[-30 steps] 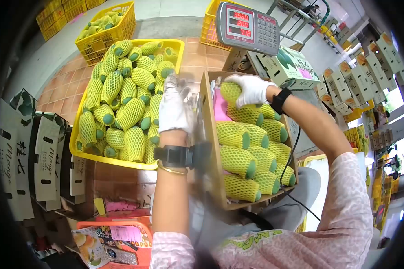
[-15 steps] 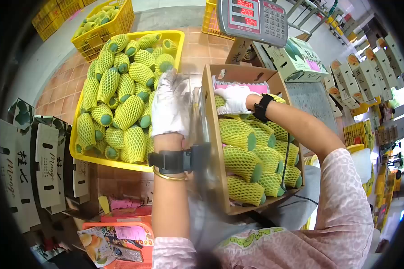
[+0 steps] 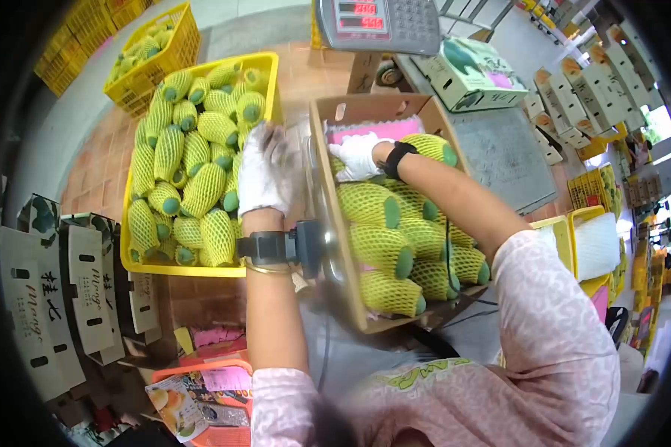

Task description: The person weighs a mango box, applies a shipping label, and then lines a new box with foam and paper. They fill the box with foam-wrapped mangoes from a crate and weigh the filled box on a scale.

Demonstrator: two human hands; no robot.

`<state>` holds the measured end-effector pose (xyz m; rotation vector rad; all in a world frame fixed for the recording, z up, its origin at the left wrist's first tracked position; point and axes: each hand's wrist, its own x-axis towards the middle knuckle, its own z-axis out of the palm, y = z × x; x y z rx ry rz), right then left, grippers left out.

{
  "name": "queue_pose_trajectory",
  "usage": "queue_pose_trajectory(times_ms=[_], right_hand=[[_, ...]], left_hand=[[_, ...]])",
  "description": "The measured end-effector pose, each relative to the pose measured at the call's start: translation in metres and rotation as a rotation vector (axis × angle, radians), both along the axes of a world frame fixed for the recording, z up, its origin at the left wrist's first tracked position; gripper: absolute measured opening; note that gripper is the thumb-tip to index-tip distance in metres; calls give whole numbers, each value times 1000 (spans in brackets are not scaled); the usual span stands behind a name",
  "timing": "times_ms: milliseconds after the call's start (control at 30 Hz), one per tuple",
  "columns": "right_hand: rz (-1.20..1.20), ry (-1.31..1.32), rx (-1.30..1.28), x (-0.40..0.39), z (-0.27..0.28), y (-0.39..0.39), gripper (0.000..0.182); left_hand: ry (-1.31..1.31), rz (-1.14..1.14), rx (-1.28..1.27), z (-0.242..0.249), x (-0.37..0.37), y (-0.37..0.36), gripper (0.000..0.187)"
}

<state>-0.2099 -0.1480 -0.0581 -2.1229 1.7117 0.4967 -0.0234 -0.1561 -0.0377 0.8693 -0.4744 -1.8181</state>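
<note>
Green mangoes in yellow foam nets fill a cardboard box (image 3: pixel 326 208) in front of me. My right hand (image 3: pixel 359 156), in a white glove, reaches into its far left corner, with the fingers bent over a netted mango (image 3: pixel 356 173); they partly hide it. Pink padding (image 3: pixel 380 129) shows behind that hand. Between the box and a yellow bin (image 3: pixel 274 82), my gloved left hand (image 3: pixel 265 170) is raised at the bin's right side, just below a netted mango (image 3: pixel 250 107). Motion blur smears its fingers, and I see no mango clearly in it.
A digital scale display (image 3: pixel 384 26) stands beyond the box, with its metal platform (image 3: pixel 511 160) to the right. A printed mango carton (image 3: pixel 477 74) stands behind. An orange basket (image 3: pixel 173 372) is at lower left, near upright cartons (image 3: pixel 33 305). Black cables cross the box's right side.
The view has shifted, moving the box and bin slightly left in frame. My right hand stays at the box's far left corner, my left beside the bin. The scale's red digits have changed.
</note>
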Motion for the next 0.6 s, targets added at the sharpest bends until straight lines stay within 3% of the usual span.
queue_pose_trajectory(times_ms=[67,100,167,200,233,267,300,400,467,533,600], right_hand=[[22,-89,-320,-15,-3,10,72],[-103,-252,-289,-19,30,24,70],[-82,-457,-528,-64,70,52,52],[-337,-629,-347,-64,134,92,48],[-365,-610,-470,-102,141,115,46],[-579,-861,-432,-118,165,155,44],[-577,-774,-478,-125,194,197,42],[-730,-667,-688,-156,209,330,40],[-1031,-449,-576,-138,213,406,41],[-1224,-749,-619,-144,165,481,39],[-1348,-876,-547,-128,137,518,37]], left_hand=[[-52,24,60,3,0,1,35],[-52,16,46,0,1,2,35],[-41,-4,36,-10,4,4,35],[-83,-31,-16,-13,7,5,35],[-125,-57,-71,-14,9,7,36],[-167,-58,-62,-14,10,11,36],[-191,-69,-71,-18,12,12,34],[-272,-113,-127,-22,18,26,32],[-403,-160,-226,-20,24,36,30],[-506,-124,-292,-6,22,51,25],[-613,-151,-392,1,16,66,24]])
